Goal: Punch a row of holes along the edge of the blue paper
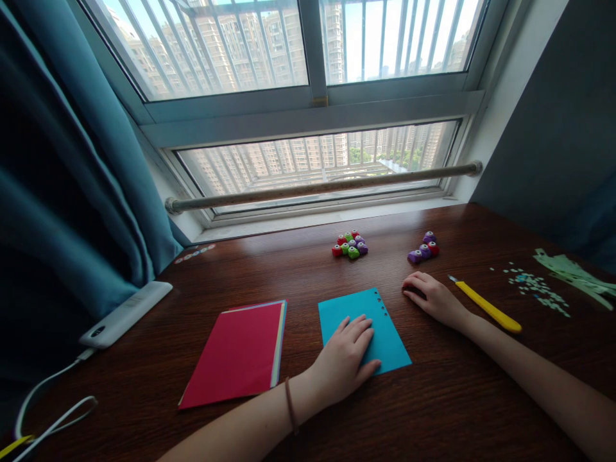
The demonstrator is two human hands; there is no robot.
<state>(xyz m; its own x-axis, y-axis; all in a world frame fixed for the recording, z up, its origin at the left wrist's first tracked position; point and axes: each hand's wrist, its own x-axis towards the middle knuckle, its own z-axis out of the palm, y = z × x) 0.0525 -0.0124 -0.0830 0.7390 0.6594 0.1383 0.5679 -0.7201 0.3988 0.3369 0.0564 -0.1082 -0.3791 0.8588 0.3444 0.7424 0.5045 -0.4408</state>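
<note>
My left hand (349, 350) lies flat with fingers stretched out on a bright blue sheet of paper (392, 350). Several small punched holes run along that sheet's upper right edge. To the right of the sheet, my right hand (430, 296) rests on the table, fingers loosely bent and thumb apart; nothing shows between them. Just right of it lies a yellow craft knife (488, 308) with its short blade toward the window. Beyond my right hand stands a small group of purple and red craft punches (424, 249).
A larger cluster of red, green and purple punches (350, 245) stands farther back. Left lie a stack of coloured paper (235, 353), red on top, and a white power bank-like device (128, 314) with a cable. Paper bits (539, 289) and pale green strips (575, 273) lie right.
</note>
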